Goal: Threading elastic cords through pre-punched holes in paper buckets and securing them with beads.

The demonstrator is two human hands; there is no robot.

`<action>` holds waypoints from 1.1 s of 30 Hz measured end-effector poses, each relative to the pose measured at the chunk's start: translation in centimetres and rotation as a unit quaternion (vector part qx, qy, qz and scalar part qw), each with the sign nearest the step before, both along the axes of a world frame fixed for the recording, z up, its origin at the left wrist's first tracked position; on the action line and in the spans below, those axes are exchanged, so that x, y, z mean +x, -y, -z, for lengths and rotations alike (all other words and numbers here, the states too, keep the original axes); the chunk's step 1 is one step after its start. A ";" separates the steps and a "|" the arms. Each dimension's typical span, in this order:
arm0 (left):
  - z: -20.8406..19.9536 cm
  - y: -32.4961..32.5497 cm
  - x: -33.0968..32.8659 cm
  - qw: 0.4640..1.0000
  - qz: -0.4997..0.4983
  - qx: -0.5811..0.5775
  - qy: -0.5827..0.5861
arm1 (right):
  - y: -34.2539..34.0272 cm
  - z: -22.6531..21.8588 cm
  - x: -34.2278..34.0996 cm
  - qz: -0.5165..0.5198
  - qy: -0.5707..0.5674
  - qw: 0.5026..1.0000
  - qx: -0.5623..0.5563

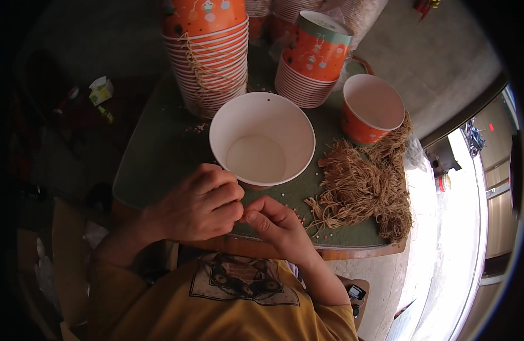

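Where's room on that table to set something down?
The widest bare patch of green tabletop lies left, bordered by the tall stack of orange paper tubs, the white-lined open tub and the left hand. A narrower strip, speckled, divides that tub from the tangled brown strands. A shorter orange tub stack also crowds the back.

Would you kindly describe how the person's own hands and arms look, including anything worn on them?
The left hand and right hand are both ungloved, and no watch or bracelet shows. The forearms are uncovered below the loose mustard-yellow sleeves of a shirt with a dark rectangular print on its front.
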State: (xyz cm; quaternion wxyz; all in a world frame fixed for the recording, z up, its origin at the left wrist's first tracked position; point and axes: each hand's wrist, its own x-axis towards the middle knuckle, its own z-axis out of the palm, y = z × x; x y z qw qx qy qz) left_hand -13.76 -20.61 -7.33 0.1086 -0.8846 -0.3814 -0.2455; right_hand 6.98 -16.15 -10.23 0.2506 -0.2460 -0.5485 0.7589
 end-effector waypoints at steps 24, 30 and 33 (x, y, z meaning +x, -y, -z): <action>-0.6 -5.0 1.9 0.988 -0.037 -0.080 0.129 | -2.6 2.6 -1.2 0.317 0.038 0.869 0.379; -0.9 -5.0 2.3 0.988 -0.039 -0.087 0.123 | -2.9 3.2 -1.0 0.322 0.037 0.870 0.371; -0.8 -5.0 2.3 0.987 -0.039 -0.090 0.125 | -2.9 3.0 -1.1 0.328 0.043 0.871 0.365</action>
